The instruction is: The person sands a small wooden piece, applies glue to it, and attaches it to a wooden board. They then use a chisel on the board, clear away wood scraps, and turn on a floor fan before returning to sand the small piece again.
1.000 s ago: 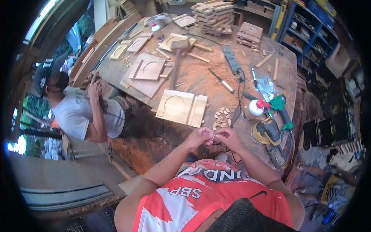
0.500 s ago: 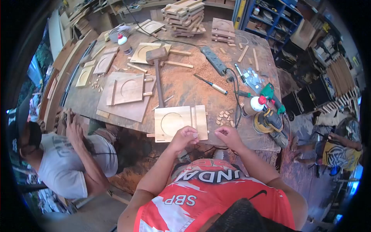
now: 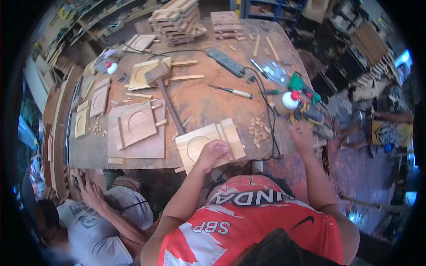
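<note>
Left hand (image 3: 214, 153): fingers curled in narrow, knuckles up, resting on the near part of the wooden panel (image 3: 199, 142); I cannot tell whether it pinches anything small.
Right hand (image 3: 301, 133): out at 2 o'clock, close to the sander (image 3: 310, 116); blurred, so its spread cannot be told.
Panel place: at 12 o'clock, askew on the front edge of the bench (image 3: 199, 104), near corner overhanging.
Panel handling: probably light and stiff; bare dry wood should grip well. Taking it by the two long edges looks safest, away from the strips on its 3 o'clock side, which may be only lightly fixed.
Wood chips (image 3: 257, 128): at 1 o'clock of the panel; tiny, easily scattered, a fingertip pinch.
Hidden: the panel's near edge lies under the left hand; the sander's base sits behind the glue bottle (image 3: 286, 103) and a cable (image 3: 273, 137).
</note>
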Available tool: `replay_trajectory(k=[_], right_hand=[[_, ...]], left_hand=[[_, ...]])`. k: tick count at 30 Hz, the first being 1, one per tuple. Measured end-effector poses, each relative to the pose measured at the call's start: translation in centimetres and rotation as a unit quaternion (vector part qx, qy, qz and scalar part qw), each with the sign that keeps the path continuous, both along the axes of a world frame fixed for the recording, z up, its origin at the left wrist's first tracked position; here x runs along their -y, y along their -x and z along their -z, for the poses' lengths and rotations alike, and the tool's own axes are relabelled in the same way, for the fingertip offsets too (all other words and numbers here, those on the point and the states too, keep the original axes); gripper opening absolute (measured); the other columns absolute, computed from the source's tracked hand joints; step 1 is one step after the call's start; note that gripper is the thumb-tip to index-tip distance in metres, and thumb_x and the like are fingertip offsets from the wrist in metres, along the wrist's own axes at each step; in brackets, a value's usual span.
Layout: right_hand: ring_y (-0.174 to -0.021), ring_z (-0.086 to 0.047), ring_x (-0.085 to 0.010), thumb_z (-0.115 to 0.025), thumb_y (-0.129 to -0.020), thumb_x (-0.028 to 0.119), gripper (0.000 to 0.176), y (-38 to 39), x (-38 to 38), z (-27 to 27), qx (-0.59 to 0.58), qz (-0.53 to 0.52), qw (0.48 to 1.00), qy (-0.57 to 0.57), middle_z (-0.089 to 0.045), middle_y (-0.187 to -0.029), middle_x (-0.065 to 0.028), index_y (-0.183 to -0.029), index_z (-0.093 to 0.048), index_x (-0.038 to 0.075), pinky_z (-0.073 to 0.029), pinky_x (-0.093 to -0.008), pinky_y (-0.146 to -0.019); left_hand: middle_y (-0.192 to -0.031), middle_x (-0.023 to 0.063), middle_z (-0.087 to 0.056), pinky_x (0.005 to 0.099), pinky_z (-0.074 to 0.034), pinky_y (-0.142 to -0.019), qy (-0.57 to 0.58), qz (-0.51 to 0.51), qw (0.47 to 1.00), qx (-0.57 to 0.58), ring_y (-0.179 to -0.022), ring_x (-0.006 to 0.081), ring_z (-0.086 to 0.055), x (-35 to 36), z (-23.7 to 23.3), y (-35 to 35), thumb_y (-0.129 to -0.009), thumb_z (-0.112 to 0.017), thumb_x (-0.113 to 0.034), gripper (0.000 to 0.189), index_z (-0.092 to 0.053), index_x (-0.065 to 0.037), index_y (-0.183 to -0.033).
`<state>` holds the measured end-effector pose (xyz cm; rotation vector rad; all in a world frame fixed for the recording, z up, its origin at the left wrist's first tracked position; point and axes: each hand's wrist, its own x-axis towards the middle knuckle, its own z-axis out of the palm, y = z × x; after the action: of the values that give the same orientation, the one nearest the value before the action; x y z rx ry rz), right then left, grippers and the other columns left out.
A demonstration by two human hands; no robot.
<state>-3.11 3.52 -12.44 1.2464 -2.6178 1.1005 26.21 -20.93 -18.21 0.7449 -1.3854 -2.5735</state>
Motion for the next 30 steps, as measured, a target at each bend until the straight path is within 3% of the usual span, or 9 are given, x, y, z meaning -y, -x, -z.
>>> replay_trajectory(k=[4,7,11,15,18,21,23,26,30], right_hand=[[-0.111,-0.056,-0.0347,-0.081,-0.069,0.015,0.045,7.4,-2.8,-3.3,-0.143,0.081,0.986,-0.038,-0.062,-0.111,-0.0144,-0.107,-0.061,0.004,-0.045,-0.0428,-0.091],[-0.122,-0.05,-0.0383,-0.085,-0.064,0.022,0.086,11.8,-3.0,-3.6,-0.094,-0.093,0.982,-0.138,-0.052,-0.128,-0.0202,-0.138,-0.044,0.01,-0.042,-0.0445,-0.103],[-0.121,-0.051,-0.0392,-0.083,-0.066,0.028,0.092,15.3,-2.2,-4.0,-0.033,-0.173,0.94,-0.29,-0.049,-0.13,-0.0209,-0.144,-0.036,0.017,-0.044,-0.045,-0.101],[-0.118,-0.053,-0.0382,-0.082,-0.067,0.028,0.087,16.9,-2.0,-4.2,-0.057,-0.278,0.928,-0.24,-0.049,-0.128,-0.0198,-0.142,-0.039,0.019,-0.046,-0.0448,-0.099],[-0.116,-0.054,-0.0382,-0.08,-0.069,0.027,0.081,18.1,-3.5,-4.0,-0.059,-0.301,0.9,-0.309,-0.049,-0.127,-0.0192,-0.139,-0.042,0.017,-0.046,-0.0456,-0.098],[-0.114,-0.055,-0.0348,-0.078,-0.071,0.025,0.076,21.4,-6.1,-6.1,0.044,-0.33,0.924,-0.188,-0.05,-0.126,-0.0184,-0.138,-0.043,0.016,-0.046,-0.0433,-0.097],[-0.113,-0.054,-0.0283,-0.075,-0.073,0.026,0.073,23.7,-9.2,-6.9,0.15,-0.306,0.94,-0.019,-0.051,-0.125,-0.0154,-0.138,-0.044,0.014,-0.043,-0.0395,-0.099],[-0.112,-0.051,-0.0231,-0.074,-0.074,0.027,0.071,25.8,-11.4,-6.0,0.253,-0.279,0.92,0.107,-0.051,-0.123,-0.0114,-0.137,-0.044,0.011,-0.039,-0.0364,-0.101],[-0.116,-0.048,-0.0212,-0.072,-0.072,0.028,0.069,26.6,-12.1,-5.8,0.286,-0.288,0.898,0.169,-0.05,-0.122,-0.0087,-0.133,-0.045,0.01,-0.037,-0.0356,-0.102]], left_hand=[[-0.09,0.0107,-0.068,0.0293,-0.057,-0.075,0.003,-0.019,1.0,-0.005,-0.081,0.0178,-0.068,-0.9,-1.1,2.4,-0.091,-0.063,-0.003,0.018,-0.06,0.001,-0.109],[-0.09,0.0105,-0.068,0.0295,-0.057,-0.076,0.016,-0.05,0.999,0.014,-0.082,0.0183,-0.068,-1.9,-1.9,4.6,-0.09,-0.063,-0.002,0.016,-0.06,0.001,-0.105],[-0.09,0.0071,-0.068,0.0296,-0.056,-0.074,0.069,-0.109,0.992,0.007,-0.08,0.0145,-0.066,-5.0,-1.5,8.1,-0.09,-0.066,-0.005,0.015,-0.061,-0.003,-0.103],[-0.088,0.0044,-0.065,0.0277,-0.052,-0.073,0.115,-0.201,0.972,0.03,-0.077,0.013,-0.061,-10.2,-1.8,13.2,-0.09,-0.066,-0.007,0.013,-0.062,-0.003,-0.101],[-0.086,0.0034,-0.064,0.0253,-0.049,-0.073,0.224,-0.271,0.933,0.081,-0.075,0.0121,-0.06,-14.1,-4.6,17.3,-0.089,-0.067,-0.006,0.015,-0.062,0.0,-0.101],[-0.088,0.0057,-0.066,0.0267,-0.051,-0.075,0.172,-0.316,0.929,0.088,-0.077,0.0129,-0.062,-16.9,-9.2,20.3,-0.09,-0.067,-0.006,0.019,-0.063,0.002,-0.106],[-0.093,0.0085,-0.068,0.0284,-0.054,-0.077,0.174,-0.303,0.935,0.053,-0.082,0.0144,-0.064,-17.9,-10.0,21.5,-0.091,-0.065,-0.004,0.021,-0.063,0.003,-0.11],[-0.098,0.0105,-0.069,0.0298,-0.055,-0.079,0.162,-0.3,0.94,0.011,-0.086,0.0159,-0.066,-19.2,-10.6,24.7,-0.091,-0.064,-0.003,0.022,-0.064,0.004,-0.112],[-0.099,0.011,-0.069,0.0285,-0.055,-0.078,0.269,-0.261,0.927,-0.024,-0.086,0.0159,-0.067,-20.3,-12.9,29.8,-0.092,-0.063,-0.004,0.021,-0.065,0.004,-0.112]])
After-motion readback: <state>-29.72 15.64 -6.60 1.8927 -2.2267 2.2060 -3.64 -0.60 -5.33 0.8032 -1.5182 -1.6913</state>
